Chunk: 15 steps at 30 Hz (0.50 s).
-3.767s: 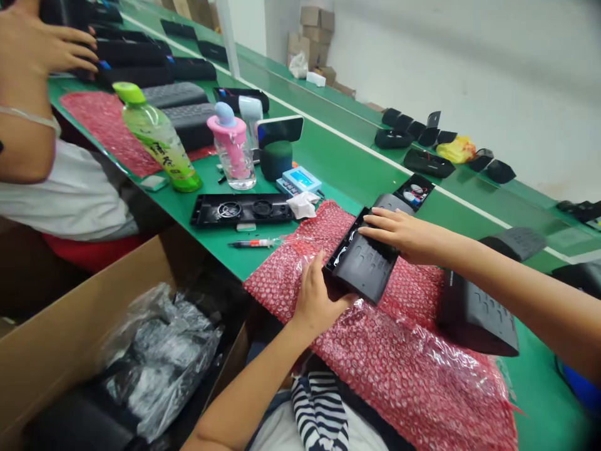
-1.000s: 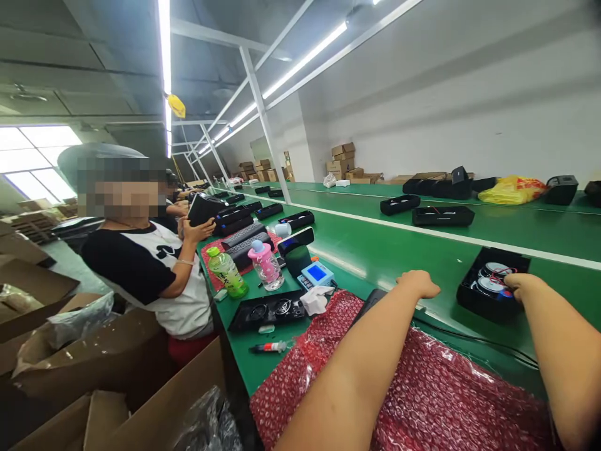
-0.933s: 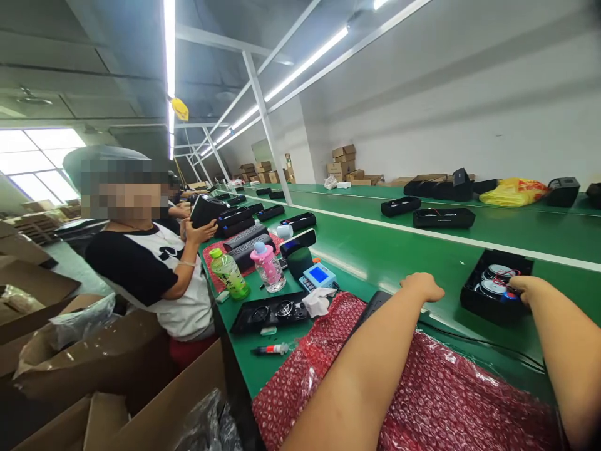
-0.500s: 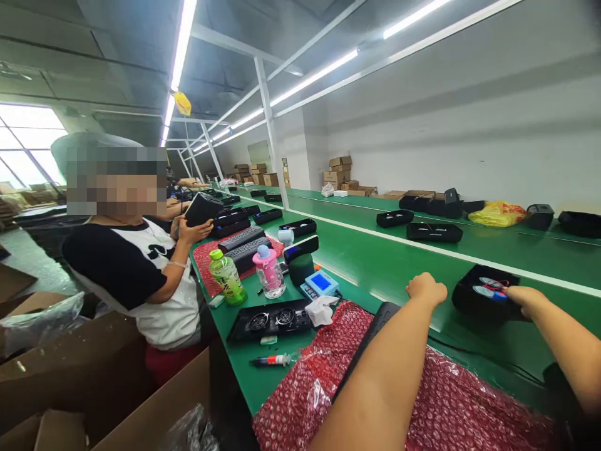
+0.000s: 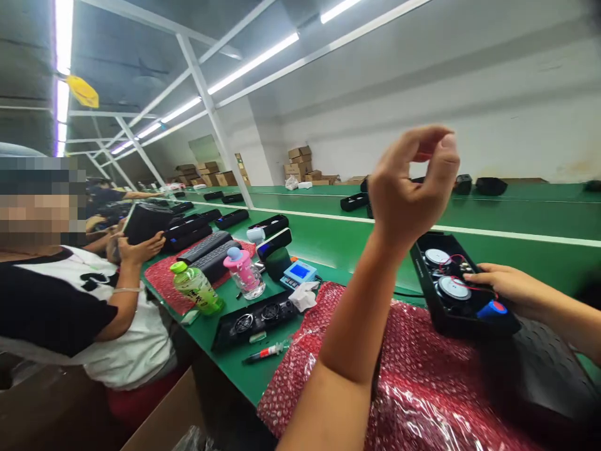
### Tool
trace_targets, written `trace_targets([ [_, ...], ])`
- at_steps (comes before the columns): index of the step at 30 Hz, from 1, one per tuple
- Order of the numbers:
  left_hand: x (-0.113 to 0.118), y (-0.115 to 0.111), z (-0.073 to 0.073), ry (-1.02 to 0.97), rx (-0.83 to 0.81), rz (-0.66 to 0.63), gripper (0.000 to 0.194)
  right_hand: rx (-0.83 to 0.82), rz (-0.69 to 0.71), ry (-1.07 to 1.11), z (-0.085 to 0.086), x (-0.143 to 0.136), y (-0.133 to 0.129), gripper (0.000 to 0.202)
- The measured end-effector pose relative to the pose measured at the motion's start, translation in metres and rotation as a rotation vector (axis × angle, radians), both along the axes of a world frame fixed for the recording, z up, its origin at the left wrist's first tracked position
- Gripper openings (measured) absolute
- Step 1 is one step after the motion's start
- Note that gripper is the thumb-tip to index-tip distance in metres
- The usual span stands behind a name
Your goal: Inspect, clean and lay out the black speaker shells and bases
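One black housing [image 5: 429, 297] | right hand [image 5: 504, 285] clasped on its right edge | left hand [image 5: 409, 181] half-curled, empty, apart

Left fingers [image 5: 413, 139] in midair, right fingers [image 5: 488, 277] on an open black housing [image 5: 425, 285].

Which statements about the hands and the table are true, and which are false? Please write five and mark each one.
1. The left hand is raised, with nothing visible in it. True.
2. The right hand is also raised in the air. False: it holds the open black case.
3. Two round discs sit inside the open black case. True.
4. In the picture, the pink-lidded cup stands left of the green-capped bottle. False: it stands to the right.
5. The white tissue lies beside the light-blue device. True.
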State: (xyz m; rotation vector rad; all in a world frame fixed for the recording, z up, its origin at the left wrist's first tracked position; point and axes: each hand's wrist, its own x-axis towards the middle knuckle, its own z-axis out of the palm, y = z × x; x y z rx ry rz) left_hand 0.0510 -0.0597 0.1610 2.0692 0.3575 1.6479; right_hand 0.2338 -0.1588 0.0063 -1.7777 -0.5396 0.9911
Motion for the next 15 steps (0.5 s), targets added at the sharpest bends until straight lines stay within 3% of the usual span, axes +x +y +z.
trace_targets([
  [3,-0.050,-0.040,0.014,0.151,0.105,0.100,0.096,0.025,0.042,0.068,-0.012,-0.033,-0.032,0.008],
  [4,-0.062,-0.043,0.011,0.226,0.135,0.095,0.096,0.015,0.043,0.081,-0.015,-0.045,-0.040,0.009],
  [6,-0.081,-0.034,-0.008,0.361,0.170,0.026,0.073,-0.022,0.029,0.105,-0.021,-0.068,-0.053,0.013],
  [8,-0.097,-0.010,-0.044,0.455,0.072,-0.056,0.041,-0.050,0.019,0.144,-0.024,-0.090,-0.063,0.019],
  [9,-0.105,0.003,-0.067,0.535,-0.074,-0.059,0.045,-0.056,0.014,0.177,-0.025,-0.099,-0.067,0.020],
  [11,-0.122,0.028,-0.116,0.703,-0.600,-0.041,0.068,-0.060,0.009,0.269,-0.027,-0.115,-0.073,0.020],
  [13,-0.138,0.043,-0.159,0.813,-0.817,-0.068,0.073,-0.049,0.001,0.362,-0.030,-0.126,-0.077,0.020],
  [15,-0.148,0.049,-0.191,0.870,-0.951,-0.179,0.063,-0.026,-0.010,0.423,-0.035,-0.136,-0.080,0.021],
])
